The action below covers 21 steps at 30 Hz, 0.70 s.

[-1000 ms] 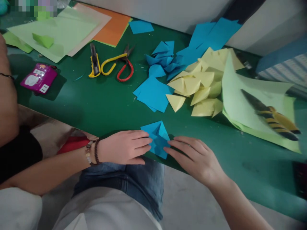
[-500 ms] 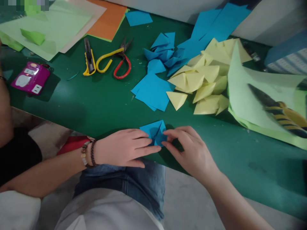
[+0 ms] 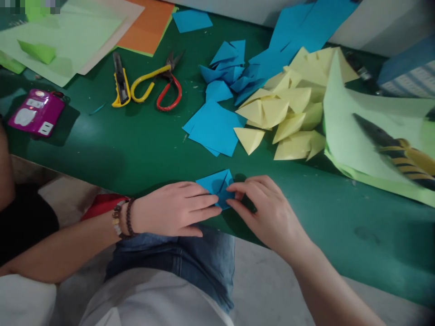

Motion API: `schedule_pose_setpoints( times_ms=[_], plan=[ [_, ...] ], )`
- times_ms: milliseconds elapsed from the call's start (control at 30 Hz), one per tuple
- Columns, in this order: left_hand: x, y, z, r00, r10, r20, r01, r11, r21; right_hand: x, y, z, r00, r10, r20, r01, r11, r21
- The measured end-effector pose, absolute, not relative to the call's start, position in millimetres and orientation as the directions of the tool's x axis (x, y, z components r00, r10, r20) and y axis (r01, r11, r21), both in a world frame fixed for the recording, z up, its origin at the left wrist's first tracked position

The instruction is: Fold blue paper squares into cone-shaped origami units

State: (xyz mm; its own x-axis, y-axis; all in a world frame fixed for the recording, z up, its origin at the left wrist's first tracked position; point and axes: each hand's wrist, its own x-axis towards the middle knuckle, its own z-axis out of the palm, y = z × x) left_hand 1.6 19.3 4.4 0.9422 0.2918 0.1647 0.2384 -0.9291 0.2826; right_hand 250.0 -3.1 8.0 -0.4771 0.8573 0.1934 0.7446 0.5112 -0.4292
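Observation:
A small sheet of blue paper [image 3: 215,181], with folded flaps and a crease near its middle, lies at the table's front edge. My left hand [image 3: 178,208] lies flat with fingers stretched out, its fingertips resting on the paper's lower left part. From the right, my right hand [image 3: 263,203] pinches a flap of the same paper between thumb and forefinger. Beyond the hands are a stack of blue paper squares [image 3: 215,129], a pile of folded yellow paper pieces [image 3: 288,106] and several folded blue pieces [image 3: 226,61].
Scissors [image 3: 163,86] with red and yellow handles and a yellow cutter [image 3: 120,81] lie at the back left. A purple socket box [image 3: 38,112] sits farther left. Pliers [image 3: 397,151] rest on pale green paper [image 3: 356,104] at right. Another person's arm [image 3: 5,167] shows at the left edge.
My right hand has moved slightly left, with the pinched flap, closer to the paper's middle crease. My left fingers stay on the paper. The whole view has shifted a little.

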Motion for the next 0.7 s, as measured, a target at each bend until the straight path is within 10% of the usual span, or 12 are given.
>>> schedule_pose_setpoints(
  times_ms=[700],
  plan=[
    [8.0,23.8,12.5,0.945,0.311,0.104,0.276,-0.925,0.259,249.2,-9.9,1.1,-0.391,0.893,0.223,0.774,0.450,-0.445]
  ],
)
